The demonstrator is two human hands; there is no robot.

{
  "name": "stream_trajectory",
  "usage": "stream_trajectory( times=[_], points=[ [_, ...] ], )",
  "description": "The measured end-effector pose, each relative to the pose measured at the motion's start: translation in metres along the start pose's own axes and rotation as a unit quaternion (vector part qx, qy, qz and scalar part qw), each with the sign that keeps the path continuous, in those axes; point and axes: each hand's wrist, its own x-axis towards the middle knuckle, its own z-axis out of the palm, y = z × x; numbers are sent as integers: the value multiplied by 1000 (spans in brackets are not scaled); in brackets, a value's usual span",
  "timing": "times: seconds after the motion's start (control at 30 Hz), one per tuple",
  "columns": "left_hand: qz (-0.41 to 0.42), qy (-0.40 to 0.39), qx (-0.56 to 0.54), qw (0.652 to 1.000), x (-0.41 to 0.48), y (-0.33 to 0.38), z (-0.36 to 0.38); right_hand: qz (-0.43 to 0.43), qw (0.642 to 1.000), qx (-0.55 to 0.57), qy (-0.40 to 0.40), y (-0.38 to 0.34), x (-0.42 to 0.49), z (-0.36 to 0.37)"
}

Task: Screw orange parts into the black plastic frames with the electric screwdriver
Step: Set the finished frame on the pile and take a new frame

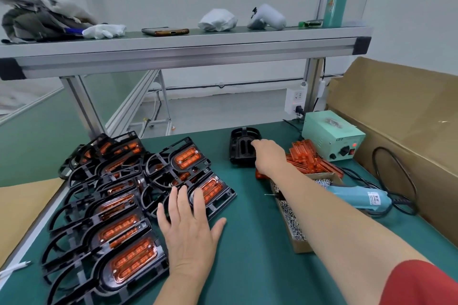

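Note:
Several black plastic frames with orange parts fitted (119, 230) lie piled on the left of the green table. My left hand (189, 225) rests flat with fingers spread, its fingertips on the nearest frame of the right pile (210, 190). My right hand (269, 156) reaches far forward, fingers curled on a stack of empty black frames (241, 142); the grip itself is hidden behind the hand. Loose orange parts (309, 158) are heaped right of that hand. The blue electric screwdriver (357, 197) lies on the table to the right, untouched.
A cardboard box of screws (293, 223) sits under my right forearm. A pale green power supply (332, 135) stands at the back right, with a black cable (396, 181) looping beside a large cardboard box (406, 116). An aluminium shelf (183, 49) spans overhead.

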Motion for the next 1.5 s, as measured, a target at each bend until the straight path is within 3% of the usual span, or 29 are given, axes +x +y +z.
stream_trajectory(
  times=[0.33, 0.6, 0.7, 0.83, 0.97, 1.03, 1.17, 1.37, 1.43, 1.5],
  points=[
    [20, -10, -28, 999, 0, -3, 0, -39, 990, 66, 119, 2, -50, -40],
    [70, 1, -71, 995, -8, -2, -4, -56, 949, 200, 236, -11, -126, -71],
    [91, 39, -122, 988, -14, -1, -6, 2, 923, 340, 180, -10, -152, -65],
    [114, 64, -205, 970, -24, 0, -14, 109, 808, 578, 35, -13, -178, -40],
    [118, 42, -226, 966, -35, -2, -19, 163, 739, 650, -67, -20, -197, -23],
    [104, 16, -224, 969, -39, -5, -20, 188, 722, 660, -95, -22, -201, -23],
    [85, -32, -204, 975, -43, -8, -23, 191, 723, 651, -132, -23, -203, -31],
    [70, -23, -182, 981, -49, -11, -24, 149, 753, 608, -201, -21, -215, -32],
    [74, -37, -163, 983, -50, -11, -23, 135, 806, 541, -200, -20, -218, -29],
    [85, -40, -140, 986, -51, -11, -22, 88, 897, 399, -171, -21, -220, -26]
  ],
)
